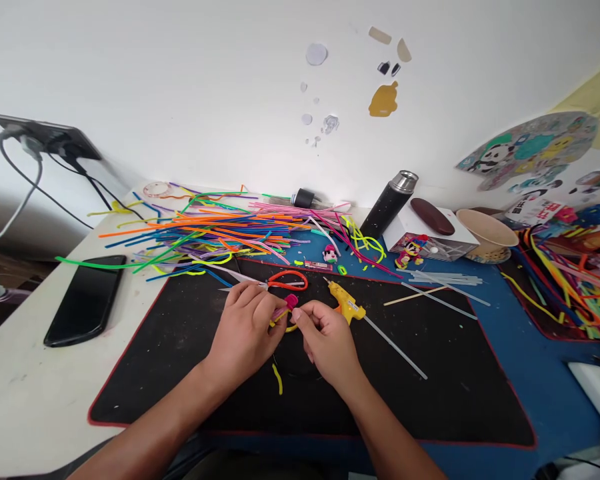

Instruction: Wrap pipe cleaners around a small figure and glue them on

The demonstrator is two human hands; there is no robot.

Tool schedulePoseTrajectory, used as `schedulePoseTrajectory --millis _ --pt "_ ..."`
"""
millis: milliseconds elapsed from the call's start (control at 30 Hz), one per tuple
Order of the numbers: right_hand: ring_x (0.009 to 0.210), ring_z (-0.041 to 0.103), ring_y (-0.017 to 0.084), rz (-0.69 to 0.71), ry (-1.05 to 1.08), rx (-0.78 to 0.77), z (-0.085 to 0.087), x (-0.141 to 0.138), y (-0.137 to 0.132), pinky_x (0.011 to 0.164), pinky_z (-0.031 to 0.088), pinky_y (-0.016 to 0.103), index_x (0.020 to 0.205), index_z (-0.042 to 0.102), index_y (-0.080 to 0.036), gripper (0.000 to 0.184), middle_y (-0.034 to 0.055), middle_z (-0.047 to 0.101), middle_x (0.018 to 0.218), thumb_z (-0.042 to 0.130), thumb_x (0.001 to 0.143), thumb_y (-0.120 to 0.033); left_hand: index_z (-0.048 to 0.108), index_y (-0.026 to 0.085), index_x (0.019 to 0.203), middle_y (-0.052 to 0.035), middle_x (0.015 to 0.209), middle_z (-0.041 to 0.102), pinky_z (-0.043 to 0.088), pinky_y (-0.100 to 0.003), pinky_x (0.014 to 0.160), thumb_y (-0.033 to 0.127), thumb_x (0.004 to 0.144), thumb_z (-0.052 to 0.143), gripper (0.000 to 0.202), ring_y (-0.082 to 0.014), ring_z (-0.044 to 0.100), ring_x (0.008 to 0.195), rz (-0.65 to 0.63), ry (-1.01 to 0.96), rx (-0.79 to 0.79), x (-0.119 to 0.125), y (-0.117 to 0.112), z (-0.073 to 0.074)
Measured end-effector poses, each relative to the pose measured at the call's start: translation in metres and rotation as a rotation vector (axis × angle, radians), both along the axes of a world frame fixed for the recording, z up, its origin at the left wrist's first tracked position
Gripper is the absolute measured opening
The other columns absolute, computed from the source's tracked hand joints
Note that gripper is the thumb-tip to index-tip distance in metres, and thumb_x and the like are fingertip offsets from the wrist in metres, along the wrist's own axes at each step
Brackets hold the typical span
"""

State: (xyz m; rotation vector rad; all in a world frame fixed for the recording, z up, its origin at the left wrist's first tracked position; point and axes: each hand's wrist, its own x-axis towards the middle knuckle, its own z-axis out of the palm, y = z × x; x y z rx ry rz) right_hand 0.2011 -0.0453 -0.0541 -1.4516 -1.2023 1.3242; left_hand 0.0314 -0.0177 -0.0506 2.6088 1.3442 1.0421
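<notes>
Both hands meet at the middle of the black mat (430,373). The left hand (245,330) and the right hand (325,340) have their fingers closed from either side on a small pink-and-yellow pipe-cleaner piece (291,303), holding it just above the mat. The piece looks only partly shaped to me: there is a pink tuft at the top with a yellow strand looping out beneath, too small to read in detail. A cut yellow scrap (278,379) lies at 6 o'clock from the hands, which suggests some trimming is done. The orange-handled scissors (287,280) lie at 12 o'clock, just beyond the fingers, and the yellow glue gun (347,303) sits at 2 o'clock beside the right hand, with neither being held. Clear glue sticks (445,277) lie farther out at 2 o'clock. A big heap of pipe cleaners (215,230) sprawls at 11 o'clock, so plenty of stock is unused. The mat lies partly on a blue mat (530,373) over a white tabletop (30,400), and a dark phone (85,300) lies at 9 o'clock. A black flask (393,200) and a paper bowl (485,230) stand at 1 and 2 o'clock, against a white wall (180,80) dotted with sticker remnants.
</notes>
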Motion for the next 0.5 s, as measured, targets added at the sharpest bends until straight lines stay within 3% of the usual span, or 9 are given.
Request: schedulePoseTrajectory --millis 500 --pt "0.034 0.032 0.009 -0.091 0.039 0.006 -0.0110 -0.0064 -0.0030 0.037 0.021 0.023 0.076 0.063 -0.021 0.040 -0.0103 0.038 0.041 0.065 0.093 -0.058 0.061 0.022 0.087 -0.0021 0.079 0.073 0.050 -0.047 0.093 0.013 0.091 0.064 0.010 -0.0259 0.068 0.082 0.043 -0.111 -0.083 0.0024 -0.0028 -0.0028"
